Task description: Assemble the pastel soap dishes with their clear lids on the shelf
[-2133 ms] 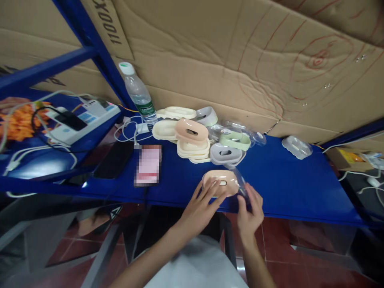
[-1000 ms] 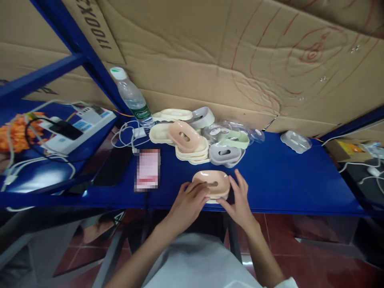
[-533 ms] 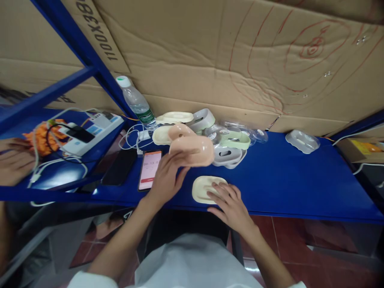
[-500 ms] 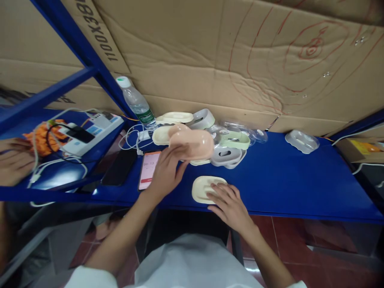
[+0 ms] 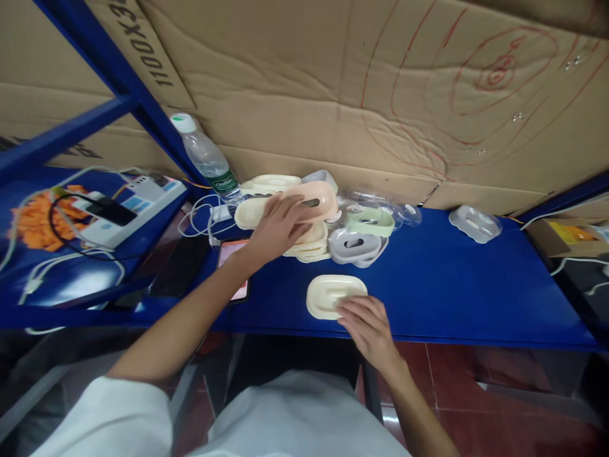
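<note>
My left hand [image 5: 276, 225] reaches forward and grips a pink oval soap-dish top [image 5: 311, 198], holding it over a stack of cream trays [image 5: 311, 242] in the pile at the back of the blue shelf [image 5: 442, 285]. My right hand [image 5: 366, 325] rests at the near edge of a single cream soap-dish base [image 5: 330, 293] lying flat on the shelf, fingers curled against its rim. A green piece [image 5: 368, 222] and a grey piece [image 5: 354, 244] lie just right of the pile.
A water bottle [image 5: 204, 155] stands at the back left by white cables. A phone [image 5: 233, 270] and a dark phone [image 5: 178, 266] lie left of my arm. A power strip [image 5: 128, 203] sits on the left shelf. A lone grey dish [image 5: 473, 222] lies far right. Cardboard lines the back.
I lifted the pink top off the cream base with my left hand and carried it back to the pile. My right hand stayed on the cream base.
</note>
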Motion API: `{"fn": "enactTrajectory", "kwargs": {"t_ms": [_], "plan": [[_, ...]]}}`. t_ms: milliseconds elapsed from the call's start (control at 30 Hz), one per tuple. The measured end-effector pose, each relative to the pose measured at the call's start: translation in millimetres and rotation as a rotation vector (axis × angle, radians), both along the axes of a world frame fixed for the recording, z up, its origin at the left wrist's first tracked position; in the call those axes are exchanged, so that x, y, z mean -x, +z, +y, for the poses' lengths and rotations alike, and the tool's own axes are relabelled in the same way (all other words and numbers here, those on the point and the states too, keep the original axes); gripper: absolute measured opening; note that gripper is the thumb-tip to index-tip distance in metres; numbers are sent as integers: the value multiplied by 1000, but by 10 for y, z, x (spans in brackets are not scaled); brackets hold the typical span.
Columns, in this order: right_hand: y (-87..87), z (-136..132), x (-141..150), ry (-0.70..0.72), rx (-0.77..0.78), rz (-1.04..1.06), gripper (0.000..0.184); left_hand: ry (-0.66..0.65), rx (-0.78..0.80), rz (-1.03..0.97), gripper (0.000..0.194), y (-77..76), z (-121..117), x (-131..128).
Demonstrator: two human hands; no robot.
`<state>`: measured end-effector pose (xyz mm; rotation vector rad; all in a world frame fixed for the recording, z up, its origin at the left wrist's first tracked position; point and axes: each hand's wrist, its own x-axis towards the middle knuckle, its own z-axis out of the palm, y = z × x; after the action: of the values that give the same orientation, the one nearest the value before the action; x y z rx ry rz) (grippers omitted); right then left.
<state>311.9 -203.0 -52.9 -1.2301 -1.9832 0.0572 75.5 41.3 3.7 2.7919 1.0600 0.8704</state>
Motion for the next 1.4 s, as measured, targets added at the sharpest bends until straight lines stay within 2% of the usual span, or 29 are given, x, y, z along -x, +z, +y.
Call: {"fn": "enactTrajectory", "kwargs": {"t_ms": [100,200,267,333,433,533,633,733,833,933,967,1033,1067,1167,1267,1400], "plan": [[138,51,-143,-91,-56,179,27,-37,15,-18,44,-2,-9,70],[440,335,-304,-135,-149,184,25,-58,-2,-37,42,-18,-5,105],[698,697,-360,-156,-220,116,21,-55,-18,-49,43,-23,-11,111],[947,1177,-345,-154,-236,21,14,-44,-21,-49,42,-15,-43,113],[1204,1967,-194,-121,-132,-117,18,-12,-31,-35,37,31,-185,146],[1286,2583,31,-120,-4,-193,20,11,-72,-32,32,78,-464,257],[1261,2845,211,-167,92,-216,21,53,-77,-32,28,64,-780,420],[1233,2790,241,-190,91,-203,26,133,-49,-54,27,-27,-954,546],[1211,2594,-39,-198,-25,-148,35,183,1,-80,34,-141,-935,572],[1095,2369,-752,-340,-65,-131,44,173,38,-94,41,-198,-862,524],[1024,2278,-1063,-458,-42,-143,46,161,40,-101,42,-198,-856,504],[845,2046,-1705,-795,94,-205,47,136,37,-122,44,-181,-890,471],[745,1906,-1999,-909,139,-205,50,124,33,-136,44,-170,-931,457],[447,1459,-2637,-1112,253,-202,65,99,20,-217,43,-183,-1138,396],[195,1134,-2917,-1147,316,-224,70,72,29,-313,40,-311,-1412,261],[22,1017,-3070,-1043,67,-204,75,15,47,-286,35,-568,-1685,63]]}}
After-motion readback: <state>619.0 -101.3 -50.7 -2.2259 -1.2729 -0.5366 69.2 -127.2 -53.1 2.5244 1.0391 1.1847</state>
